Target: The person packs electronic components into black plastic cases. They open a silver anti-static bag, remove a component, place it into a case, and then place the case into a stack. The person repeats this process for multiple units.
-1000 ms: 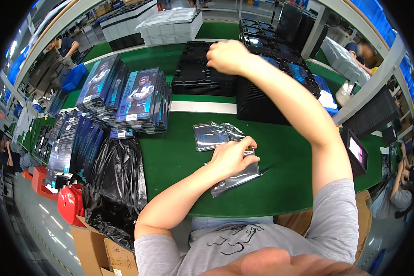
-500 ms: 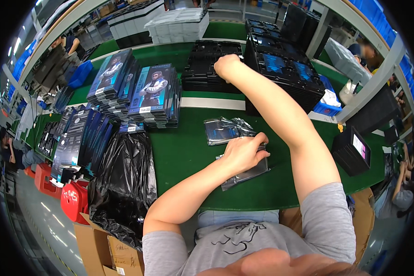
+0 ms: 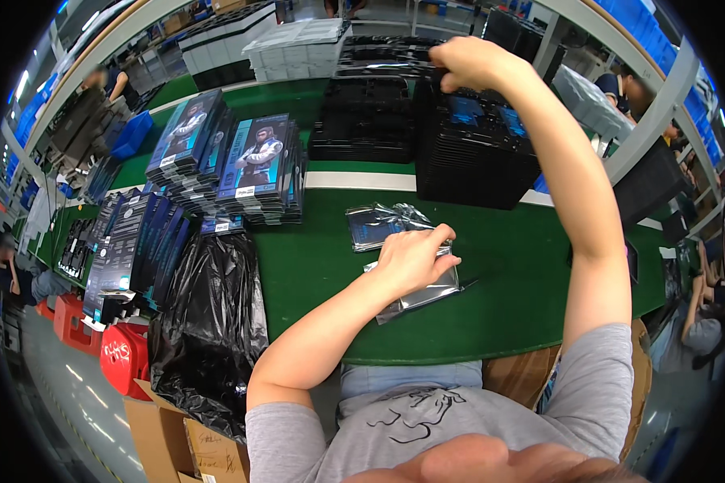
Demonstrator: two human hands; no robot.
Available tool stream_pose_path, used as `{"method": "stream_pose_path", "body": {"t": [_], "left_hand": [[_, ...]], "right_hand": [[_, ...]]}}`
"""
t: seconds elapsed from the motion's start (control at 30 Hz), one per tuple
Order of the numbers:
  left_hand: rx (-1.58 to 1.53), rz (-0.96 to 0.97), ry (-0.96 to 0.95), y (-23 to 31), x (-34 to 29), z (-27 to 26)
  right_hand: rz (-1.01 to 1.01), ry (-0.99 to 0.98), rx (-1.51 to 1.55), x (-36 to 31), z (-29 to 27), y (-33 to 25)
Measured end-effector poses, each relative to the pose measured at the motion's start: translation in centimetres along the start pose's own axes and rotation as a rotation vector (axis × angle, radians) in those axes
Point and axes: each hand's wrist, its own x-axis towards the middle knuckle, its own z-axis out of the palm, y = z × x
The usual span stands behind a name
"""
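Note:
My right hand is closed on the right end of a black plastic tray. The tray is lifted above a stack of similar black trays at the back of the green table. Over the front middle, my left hand has curled fingers at the upper edge of a shiny silvery bag, which lies on the table. Part of the bag is hidden under that hand. Just behind it lies another shiny bag, with a dark, blue-marked flat item showing through.
At the right back stands a tall stack of black trays with blue-marked items on top. Printed boxes are piled on the left, beside a black plastic bag hanging over the table edge. Red stools stand on the floor.
My right hand has risen up and rightward from the tray stack, lifting a black tray with it. My left hand stays at the silvery bag. The view has shifted slightly.

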Motion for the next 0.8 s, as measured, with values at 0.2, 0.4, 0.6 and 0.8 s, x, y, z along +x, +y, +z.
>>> {"method": "stream_pose_path", "body": {"t": [0.2, 0.4, 0.6, 0.8], "left_hand": [[0.168, 0.118, 0.141, -1.0, 0.4, -0.2], [0.147, 0.112, 0.361, -1.0, 0.9, -1.4], [0.309, -0.048, 0.523, -4.0, 1.8, -3.0], [0.388, -0.260, 0.268, -6.7, 1.6, -3.4]], "right_hand": [[0.003, 0.067, 0.033, -8.0, 3.7, 6.6], [-0.010, 0.023, 0.207, -12.6, 5.9, 8.5], [0.023, 0.181, 0.115, -15.1, 7.7, 8.3], [0.027, 0.303, 0.056, -14.9, 9.9, 8.5]]}}
